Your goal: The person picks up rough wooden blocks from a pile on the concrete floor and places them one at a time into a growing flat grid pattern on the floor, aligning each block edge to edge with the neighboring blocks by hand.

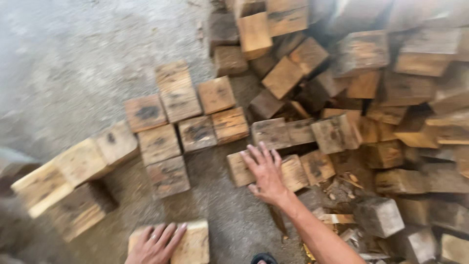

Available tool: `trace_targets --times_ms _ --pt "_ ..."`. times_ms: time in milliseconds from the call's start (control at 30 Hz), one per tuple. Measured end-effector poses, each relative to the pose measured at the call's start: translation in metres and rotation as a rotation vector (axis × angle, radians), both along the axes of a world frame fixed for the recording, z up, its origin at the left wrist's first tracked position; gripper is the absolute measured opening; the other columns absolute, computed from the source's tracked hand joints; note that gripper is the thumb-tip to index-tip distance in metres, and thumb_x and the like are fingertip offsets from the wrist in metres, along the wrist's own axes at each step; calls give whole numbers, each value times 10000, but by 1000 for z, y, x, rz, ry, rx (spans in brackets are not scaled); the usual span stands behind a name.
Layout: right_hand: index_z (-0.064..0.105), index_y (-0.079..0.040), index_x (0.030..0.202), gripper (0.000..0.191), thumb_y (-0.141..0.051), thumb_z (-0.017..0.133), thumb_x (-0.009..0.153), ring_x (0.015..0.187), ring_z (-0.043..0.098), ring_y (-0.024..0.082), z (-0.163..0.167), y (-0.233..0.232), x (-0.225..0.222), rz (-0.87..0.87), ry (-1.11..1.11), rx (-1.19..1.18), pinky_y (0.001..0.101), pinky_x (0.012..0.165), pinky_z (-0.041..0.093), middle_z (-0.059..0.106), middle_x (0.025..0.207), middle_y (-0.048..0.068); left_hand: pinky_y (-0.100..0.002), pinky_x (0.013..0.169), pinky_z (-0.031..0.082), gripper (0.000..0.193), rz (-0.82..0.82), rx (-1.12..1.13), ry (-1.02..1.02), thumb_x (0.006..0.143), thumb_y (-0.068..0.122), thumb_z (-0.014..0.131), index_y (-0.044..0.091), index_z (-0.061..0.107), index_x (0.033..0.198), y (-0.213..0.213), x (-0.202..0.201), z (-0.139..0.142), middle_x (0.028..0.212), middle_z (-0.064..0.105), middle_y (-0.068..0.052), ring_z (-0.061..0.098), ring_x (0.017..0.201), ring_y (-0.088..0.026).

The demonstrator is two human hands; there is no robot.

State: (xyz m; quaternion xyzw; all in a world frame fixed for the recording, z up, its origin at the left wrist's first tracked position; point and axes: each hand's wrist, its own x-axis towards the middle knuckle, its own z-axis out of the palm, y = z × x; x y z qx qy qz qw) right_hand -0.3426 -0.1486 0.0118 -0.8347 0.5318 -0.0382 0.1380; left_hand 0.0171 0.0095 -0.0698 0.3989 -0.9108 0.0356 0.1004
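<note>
The wood blocks in the heap [371, 98] show tan to orange-brown faces with grey weathered sides and dark brown grain streaks. The blocks laid in rows [178, 124] are pale brown; several carry black, sooty blotches on their top faces. The block under the left hand [193, 242] is light yellowish tan. The block under the right hand [293, 172] is honey-brown with fine dark grain lines. The concrete floor [73, 58] is mottled grey with pale speckling.

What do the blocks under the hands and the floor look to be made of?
Blocks: raw, unfinished wood, going by visible grain, dark stains and rough sawn faces. Floor: probably bare concrete, grey, speckled and matte, though motion blur leaves it open.
</note>
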Motion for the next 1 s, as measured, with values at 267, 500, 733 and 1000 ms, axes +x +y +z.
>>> trace_targets --times_ms 267,500,733,1000 --pt "554 -155 1420 919 -269 940 593 1456 335 394 20 -29 -11 34 -69 35 659 1130 168 501 1510 160 -312 615 430 469 -125 -600 49 846 269 623 206 657 1310 -33 5 -60 938 676 60 632 740 -115" --pt "575 -136 1447 722 35 612 747 1412 496 325 51 -195 -86 -290 -28 -507 463 1229 440 572 1474 114 -326 644 434 504 -95 -475 52 828 269 626 200 646 1326 -43 -4 -66 965 674 42 628 768 -132" --pt "278 -321 1611 1073 -72 766 688 1279 489 445 70 -308 -114 -298 527 -244 614 966 442 258 1642 177 -341 672 439 538 -80 -414 42 809 269 629 194 635 1343 -41 12 -57 992 673 24 624 797 -148" --pt "443 -244 1507 723 -185 751 856 1123 612 440 80 -279 -139 -311 559 -242 534 861 569 524 1309 247 -357 704 444 579 -75 -423 61 789 268 632 188 622 1362 -37 -5 -78 1022 672 4 619 830 -167"
